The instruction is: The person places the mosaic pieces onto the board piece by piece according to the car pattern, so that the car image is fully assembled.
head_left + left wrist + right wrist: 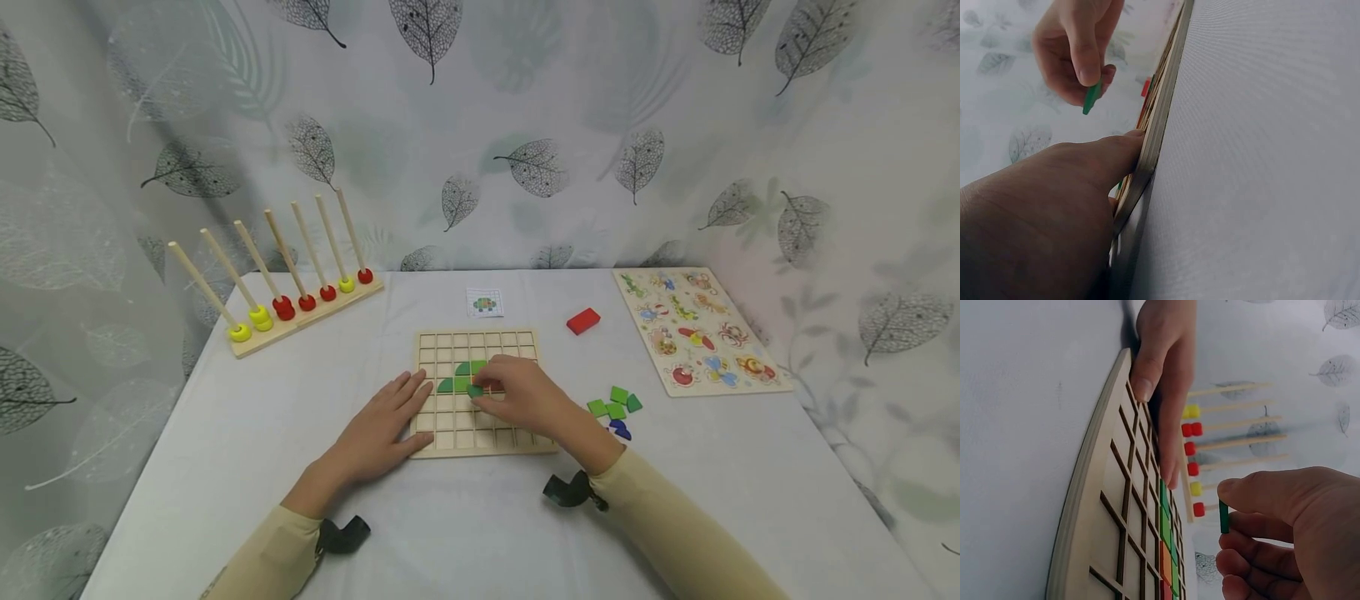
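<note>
A wooden grid board (480,446) lies flat on the white table, with several green tiles (461,384) set in its middle cells. In the right wrist view an orange tile (1165,561) and a bit of red also show in the grid. Above the board, my right hand (528,398) pinches a small dark green tile (1224,517) between thumb and index finger; its full outline is hidden. My left hand (382,427) rests along the board's left edge, fingers extended and thumb (1119,153) at the near corner.
Right of the board lie loose green tiles (617,411) and blue pieces (620,430). Behind it are a small pattern card (485,303) and a red block (582,321). A bead stand with upright pegs (322,314) stands back left; an insect picture board (660,367) lies right.
</note>
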Demonstrator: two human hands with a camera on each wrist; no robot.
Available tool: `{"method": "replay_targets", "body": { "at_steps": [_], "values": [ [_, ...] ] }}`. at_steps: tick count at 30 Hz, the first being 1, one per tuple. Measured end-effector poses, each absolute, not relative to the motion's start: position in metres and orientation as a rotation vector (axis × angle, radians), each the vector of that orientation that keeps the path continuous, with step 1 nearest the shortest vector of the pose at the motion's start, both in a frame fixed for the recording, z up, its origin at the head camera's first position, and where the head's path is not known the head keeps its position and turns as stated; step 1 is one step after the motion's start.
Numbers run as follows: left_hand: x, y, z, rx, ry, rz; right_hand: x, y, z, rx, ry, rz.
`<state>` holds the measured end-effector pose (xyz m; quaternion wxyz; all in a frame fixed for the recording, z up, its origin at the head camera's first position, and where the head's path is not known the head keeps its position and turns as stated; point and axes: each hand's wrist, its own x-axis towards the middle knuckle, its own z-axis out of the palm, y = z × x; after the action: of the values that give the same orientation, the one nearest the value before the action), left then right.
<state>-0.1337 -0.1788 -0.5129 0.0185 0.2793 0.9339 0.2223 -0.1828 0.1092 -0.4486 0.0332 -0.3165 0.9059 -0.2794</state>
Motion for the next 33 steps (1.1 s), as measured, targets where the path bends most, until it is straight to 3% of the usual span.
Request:
{"method": "replay_targets", "body": {
  "at_steps": [33],
  "values": [
    [-0.132,-0.179,-0.509,0.889,2.902,0.709,-0.195,0.063,-0.465,-1.107,2.772,-0.737]
  ]
}}
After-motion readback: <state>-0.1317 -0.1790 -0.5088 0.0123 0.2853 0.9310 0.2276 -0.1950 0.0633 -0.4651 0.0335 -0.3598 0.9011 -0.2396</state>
